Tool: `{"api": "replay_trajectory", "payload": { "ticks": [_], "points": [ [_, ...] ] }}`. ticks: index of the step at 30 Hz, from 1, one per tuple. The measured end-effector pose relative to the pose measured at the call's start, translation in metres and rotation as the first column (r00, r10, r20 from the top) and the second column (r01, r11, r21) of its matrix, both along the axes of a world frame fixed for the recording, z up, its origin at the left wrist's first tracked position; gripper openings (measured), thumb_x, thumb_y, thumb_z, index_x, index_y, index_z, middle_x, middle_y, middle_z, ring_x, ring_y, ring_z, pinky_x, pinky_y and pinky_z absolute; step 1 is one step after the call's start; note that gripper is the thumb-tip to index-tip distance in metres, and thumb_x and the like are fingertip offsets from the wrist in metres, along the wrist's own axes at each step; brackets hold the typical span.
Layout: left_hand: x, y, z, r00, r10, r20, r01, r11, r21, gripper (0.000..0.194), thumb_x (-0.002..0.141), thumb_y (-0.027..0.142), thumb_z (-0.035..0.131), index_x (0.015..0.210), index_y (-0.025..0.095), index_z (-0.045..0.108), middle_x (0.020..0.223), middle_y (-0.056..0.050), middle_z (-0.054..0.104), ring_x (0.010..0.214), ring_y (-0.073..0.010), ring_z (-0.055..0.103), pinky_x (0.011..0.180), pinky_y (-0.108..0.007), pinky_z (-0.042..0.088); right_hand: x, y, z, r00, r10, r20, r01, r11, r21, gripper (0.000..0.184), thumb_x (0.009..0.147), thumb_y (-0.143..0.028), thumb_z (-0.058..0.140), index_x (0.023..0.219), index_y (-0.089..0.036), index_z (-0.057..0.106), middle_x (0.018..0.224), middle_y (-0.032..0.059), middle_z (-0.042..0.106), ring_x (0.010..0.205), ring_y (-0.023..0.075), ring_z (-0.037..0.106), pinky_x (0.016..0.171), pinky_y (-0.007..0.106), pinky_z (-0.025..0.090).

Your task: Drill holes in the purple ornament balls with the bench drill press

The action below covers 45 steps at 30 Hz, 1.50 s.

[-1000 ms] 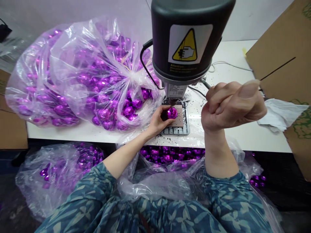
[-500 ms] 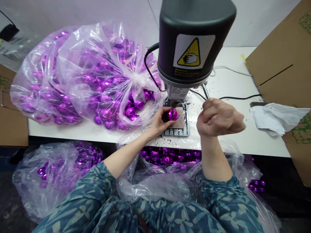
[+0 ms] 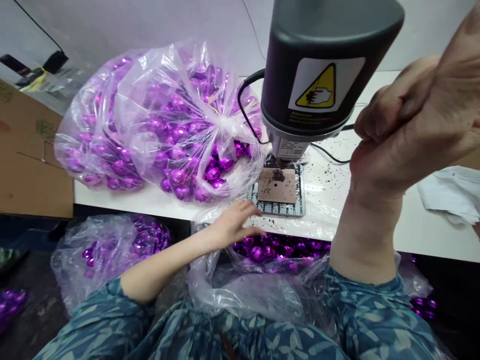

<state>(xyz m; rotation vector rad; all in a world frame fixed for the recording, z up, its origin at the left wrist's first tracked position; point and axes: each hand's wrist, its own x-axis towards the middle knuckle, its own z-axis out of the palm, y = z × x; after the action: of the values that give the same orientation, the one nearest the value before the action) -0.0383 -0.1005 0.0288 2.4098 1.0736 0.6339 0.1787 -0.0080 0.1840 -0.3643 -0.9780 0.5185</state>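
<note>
My left hand (image 3: 240, 222) is just off the table's front edge, fingers apart and nothing held. Below and beside it, shiny purple faceted ball ornaments (image 3: 258, 252) fill an open plastic bag. A small bench drill press (image 3: 311, 115) stands over a brown board (image 3: 275, 192), which has a hole and dark shavings on it. Beneath the board is a slotted metal base (image 3: 300, 207). My right hand (image 3: 397, 120) is raised beside the motor housing, fingers closed round the press's lever; the lever itself is mostly hidden behind the fist.
A big tied clear bag (image 3: 150, 125) of purple balls lies on the white table (image 3: 420, 225), left of the press. Another bag (image 3: 108, 250) hangs lower left. A cardboard box (image 3: 33, 160) stands far left, and white paper (image 3: 453, 192) lies right. A black cable (image 3: 245, 100) loops beside the motor.
My left hand has let go of the purple ball and drawn back towards the table edge. The board now shows bare. My right hand has risen, and the view has shifted left.
</note>
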Motion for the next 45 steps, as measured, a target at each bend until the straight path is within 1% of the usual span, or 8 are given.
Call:
{"api": "replay_trajectory", "payload": {
  "ticks": [5, 12, 18, 23, 28, 32, 38, 45],
  "points": [
    [-0.035, 0.081, -0.002, 0.806, 0.541, -0.239, -0.489, 0.837, 0.246, 0.018, 0.095, 0.015, 0.057, 0.11, 0.019, 0.065, 0.115, -0.014, 0.067, 0.11, -0.0315, 0.061, 0.098, -0.048, 0.05, -0.004, 0.0, 0.003, 0.975, -0.192, 0.112, 0.186, 0.981, 0.063, 0.038, 0.082, -0.044, 0.065, 0.055, -0.017, 0.066, 0.043, -0.0067, 0.036, 0.039, -0.0011, 0.038, 0.047, 0.019, 0.03],
    [-0.038, 0.122, -0.005, 0.681, 0.573, -0.455, -0.556, 0.81, 0.188, 0.034, 0.089, 0.023, 0.068, 0.123, 0.021, 0.061, 0.136, -0.018, 0.055, 0.103, -0.0339, 0.068, 0.086, -0.044, 0.053, -0.007, 0.0, 0.007, 0.983, -0.17, 0.071, 0.167, 0.985, 0.046, 0.038, 0.075, -0.05, 0.068, 0.057, -0.016, 0.065, 0.039, -0.0096, 0.027, 0.036, -0.0019, 0.034, 0.055, 0.019, 0.048],
    [-0.041, 0.112, -0.004, 0.788, 0.602, -0.128, -0.597, 0.799, 0.074, 0.035, 0.082, 0.02, 0.074, 0.116, 0.023, 0.064, 0.124, -0.012, 0.058, 0.092, -0.0271, 0.069, 0.083, -0.042, 0.055, -0.003, 0.002, 0.002, 0.979, -0.173, 0.105, 0.162, 0.981, 0.106, 0.036, 0.083, -0.041, 0.062, 0.057, -0.015, 0.063, 0.04, -0.0083, 0.036, 0.037, -0.0014, 0.038, 0.053, 0.018, 0.042],
    [-0.028, 0.081, 0.01, 0.677, 0.458, 0.576, -0.291, 0.886, -0.362, 0.039, 0.089, 0.041, 0.07, 0.124, 0.026, 0.062, 0.114, -0.007, 0.067, 0.094, -0.0202, 0.068, 0.085, -0.038, 0.059, 0.002, 0.005, -0.004, 0.973, -0.176, 0.148, 0.149, 0.974, 0.172, 0.036, 0.091, -0.024, 0.056, 0.058, -0.016, 0.066, 0.044, -0.0087, 0.04, 0.042, -0.0043, 0.042, 0.063, 0.017, 0.048],
    [0.001, 0.066, 0.005, 0.422, 0.547, 0.723, 0.163, 0.739, -0.654, 0.047, 0.081, 0.049, 0.079, 0.116, 0.026, 0.056, 0.11, -0.004, 0.072, 0.092, -0.0183, 0.071, 0.087, -0.04, 0.061, 0.001, 0.008, -0.007, 0.974, -0.182, 0.134, 0.145, 0.957, 0.252, 0.02, 0.088, -0.032, 0.062, 0.079, -0.021, 0.076, 0.044, -0.0097, 0.039, 0.041, -0.0039, 0.039, 0.064, 0.017, 0.053],
    [0.015, 0.065, -0.008, 0.471, 0.566, 0.677, 0.188, 0.685, -0.704, 0.056, 0.078, 0.049, 0.083, 0.12, 0.025, 0.055, 0.105, -0.004, 0.073, 0.088, -0.0182, 0.073, 0.081, -0.037, 0.061, -0.002, 0.006, -0.007, 0.976, -0.18, 0.123, 0.143, 0.955, 0.259, 0.022, 0.087, -0.033, 0.062, 0.074, -0.02, 0.073, 0.044, -0.0083, 0.031, 0.039, -0.0017, 0.036, 0.048, 0.015, 0.038],
    [0.02, 0.068, -0.022, 0.709, 0.353, 0.61, -0.057, 0.891, -0.449, 0.071, 0.068, 0.039, 0.092, 0.127, 0.02, 0.057, 0.115, -0.009, 0.07, 0.1, -0.0209, 0.07, 0.09, -0.038, 0.057, -0.002, 0.008, -0.007, 0.97, -0.222, 0.103, 0.188, 0.947, 0.262, 0.025, 0.086, -0.037, 0.063, 0.07, -0.02, 0.072, 0.044, -0.007, 0.018, 0.037, 0.0016, 0.033, 0.041, 0.018, 0.025],
    [0.026, 0.086, -0.03, 0.852, 0.233, 0.469, -0.128, 0.961, -0.244, 0.051, 0.076, 0.033, 0.086, 0.122, 0.02, 0.066, 0.113, -0.008, 0.069, 0.101, -0.0215, 0.067, 0.086, -0.035, 0.055, -0.003, 0.004, -0.006, 0.97, -0.206, 0.126, 0.175, 0.96, 0.22, 0.025, 0.082, -0.046, 0.065, 0.073, -0.023, 0.071, 0.045, -0.0075, 0.02, 0.037, 0.0013, 0.031, 0.041, 0.019, 0.026]
  ]
}}
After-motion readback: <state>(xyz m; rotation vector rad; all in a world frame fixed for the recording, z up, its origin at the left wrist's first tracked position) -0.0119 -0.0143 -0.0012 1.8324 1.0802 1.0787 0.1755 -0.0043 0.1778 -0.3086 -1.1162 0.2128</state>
